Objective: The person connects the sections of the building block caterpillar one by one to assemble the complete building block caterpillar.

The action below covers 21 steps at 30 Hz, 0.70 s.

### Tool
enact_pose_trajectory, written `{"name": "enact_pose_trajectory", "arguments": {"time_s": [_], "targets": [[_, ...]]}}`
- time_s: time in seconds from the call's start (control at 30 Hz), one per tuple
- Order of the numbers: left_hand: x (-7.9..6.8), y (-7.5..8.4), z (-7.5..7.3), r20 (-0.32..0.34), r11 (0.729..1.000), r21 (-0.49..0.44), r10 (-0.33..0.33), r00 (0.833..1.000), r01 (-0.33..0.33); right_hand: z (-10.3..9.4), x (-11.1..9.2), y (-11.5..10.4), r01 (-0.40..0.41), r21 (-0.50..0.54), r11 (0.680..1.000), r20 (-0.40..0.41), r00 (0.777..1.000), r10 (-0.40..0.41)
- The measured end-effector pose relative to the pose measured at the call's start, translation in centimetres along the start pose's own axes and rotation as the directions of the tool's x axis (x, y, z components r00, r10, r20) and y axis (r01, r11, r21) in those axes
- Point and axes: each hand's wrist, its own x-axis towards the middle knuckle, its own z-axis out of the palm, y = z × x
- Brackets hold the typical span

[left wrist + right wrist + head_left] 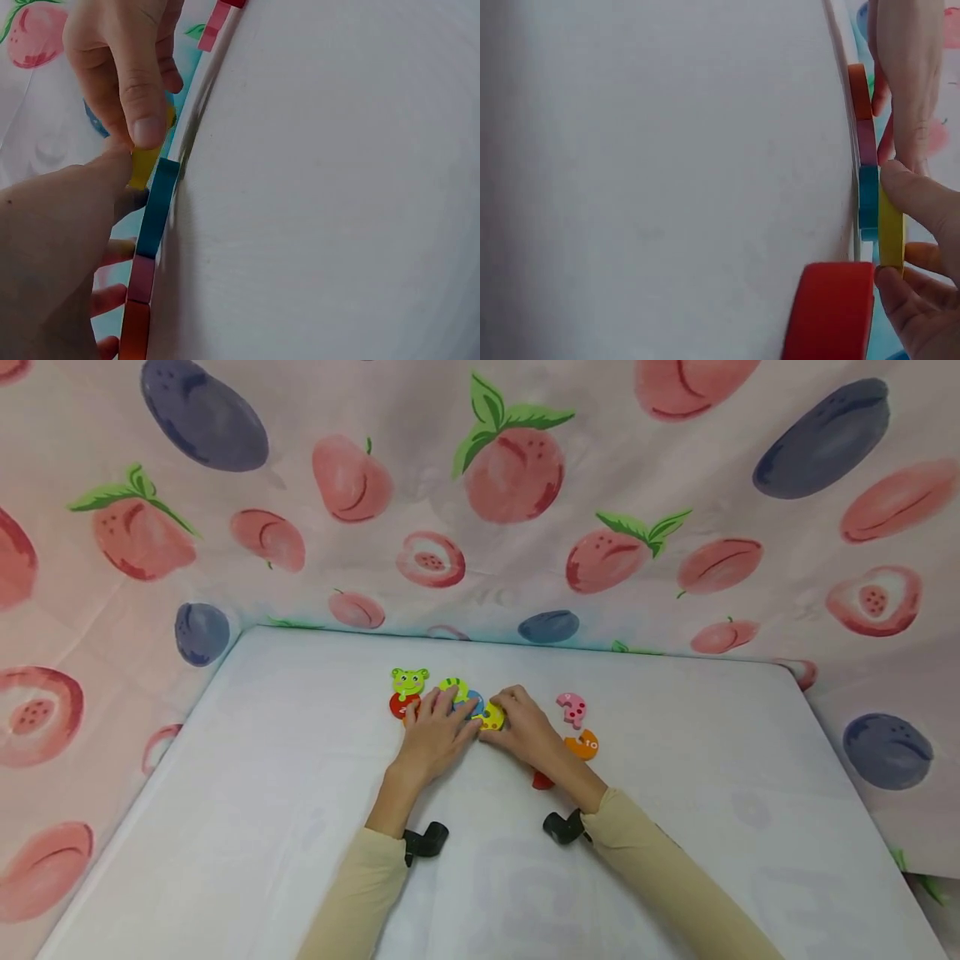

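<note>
My right hand (525, 731) pinches a yellow puzzle piece (492, 717) between thumb and fingers, at the right end of a caterpillar puzzle. In the right wrist view the yellow piece (891, 229) overlaps the blue piece (868, 199), seemingly raised above it. Spread over the joined pieces, the left hand (433, 735) rests its fingers on them near the blue piece (470, 702) and light green piece (453, 686). A smiling green head piece (409, 680) joins a red piece (402, 704) at the left. Other pieces there are partly hidden under the left hand.
Right of the hands lie a pink piece (572, 707) and an orange piece (583, 745). A red piece (542, 781) is partly covered by the right forearm. All lie on a white table (285, 777), with fruit-print cloth (495, 568) behind.
</note>
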Motion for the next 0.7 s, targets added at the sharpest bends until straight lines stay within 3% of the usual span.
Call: {"name": "enact_pose_trajectory", "arguments": {"time_s": [0.23, 0.7], "targets": [[0.1, 0.1, -0.1, 0.007, 1.0, 0.014, -0.01, 1.0, 0.01, 0.2, 0.3, -0.2, 0.027, -0.016, 1.0, 0.002, 1.0, -0.027], [0.3, 1.1, 0.2, -0.024, 0.998, 0.031, -0.055, 0.998, 0.056, -0.8, -0.2, 0.0, 0.075, -0.17, 0.983, 0.242, 0.97, -0.032]]}}
